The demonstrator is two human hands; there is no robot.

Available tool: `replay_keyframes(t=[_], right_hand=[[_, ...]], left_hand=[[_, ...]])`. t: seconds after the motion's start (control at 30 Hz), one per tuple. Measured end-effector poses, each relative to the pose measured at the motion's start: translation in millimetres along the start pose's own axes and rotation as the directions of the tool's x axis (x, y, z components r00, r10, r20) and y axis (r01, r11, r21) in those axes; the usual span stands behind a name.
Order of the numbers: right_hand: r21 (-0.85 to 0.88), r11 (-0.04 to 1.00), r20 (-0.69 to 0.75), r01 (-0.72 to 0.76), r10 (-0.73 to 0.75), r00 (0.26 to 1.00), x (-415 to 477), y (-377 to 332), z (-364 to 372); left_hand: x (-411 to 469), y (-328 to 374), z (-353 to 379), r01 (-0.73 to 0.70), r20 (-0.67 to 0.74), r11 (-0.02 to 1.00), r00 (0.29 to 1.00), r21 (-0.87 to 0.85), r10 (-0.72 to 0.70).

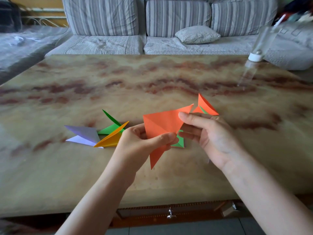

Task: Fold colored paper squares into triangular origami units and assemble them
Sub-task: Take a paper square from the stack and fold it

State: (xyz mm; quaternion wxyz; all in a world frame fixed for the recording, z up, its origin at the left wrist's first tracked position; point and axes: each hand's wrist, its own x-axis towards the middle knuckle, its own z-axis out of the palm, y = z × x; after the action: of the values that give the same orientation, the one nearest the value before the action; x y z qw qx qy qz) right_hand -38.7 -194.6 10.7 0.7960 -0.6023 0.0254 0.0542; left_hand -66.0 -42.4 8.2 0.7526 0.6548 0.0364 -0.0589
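The orange sheet (160, 126) is held just above the table (152, 78), close to the near edge, between both hands. Its lower edge is pinched by the left hand (140, 145), with the thumb laid on the front and the fingers curled behind. Its right corner is nipped by the right hand (210, 136), with the thumb set on the front and the straighter fingers run behind. A diagonal crease is seen in the sheet, which is not yet closed into a unit. The paper may be judged very light, thin and limp, and easily dented or creased in the wrong place. It is best taken by its edges and corners, with firm pressure kept for the fold lines. On the table are counted one purple unit (83, 134), one yellow unit (110, 138), one green unit (110, 128) beside it, a second green unit (180, 142) partly hidden under the sheet, and one orange unit (207, 106) beyond the right hand, with a green sliver (202, 109) tucked inside it.
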Motion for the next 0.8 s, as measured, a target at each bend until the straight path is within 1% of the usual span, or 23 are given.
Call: replay_keyframes(t=[0.43, 0.5, 0.57, 0.67, 0.73, 0.8], right_hand=[[0.030, 0.999, -0.012, -0.024, 0.024, 1.000, 4, -8, -7], [0.054, 0.998, -0.032, -0.024, 0.026, 0.999, 6, -10, -8], [0.095, 0.995, -0.084, -0.004, 0.012, 0.996, 7, -16, -13], [0.112, 0.993, -0.123, 0.044, -0.030, 0.992, 7, -22, -22], [0.096, 0.995, -0.078, 0.017, -0.010, 0.997, 5, -18, -20], [0.075, 0.997, 0.009, -0.036, 0.036, 0.999, 2, -12, -14]], left_hand=[[1, 0, -1, 0.050, 0.026, 0.998, 0.998, 0.025, -0.050], [1, 0, -2, 0.047, 0.025, 0.998, 0.999, 0.032, -0.048], [0, 0, -4, 0.046, 0.017, 0.998, 0.999, 0.041, -0.047], [0, 0, -7, 0.032, -0.001, 0.999, 0.999, -0.015, -0.032], [1, 0, -7, 0.022, -0.010, 0.998, 1.000, -0.054, -0.023], [3, 0, -6, 0.016, -0.006, 0.997, 1.000, -0.078, -0.016]])
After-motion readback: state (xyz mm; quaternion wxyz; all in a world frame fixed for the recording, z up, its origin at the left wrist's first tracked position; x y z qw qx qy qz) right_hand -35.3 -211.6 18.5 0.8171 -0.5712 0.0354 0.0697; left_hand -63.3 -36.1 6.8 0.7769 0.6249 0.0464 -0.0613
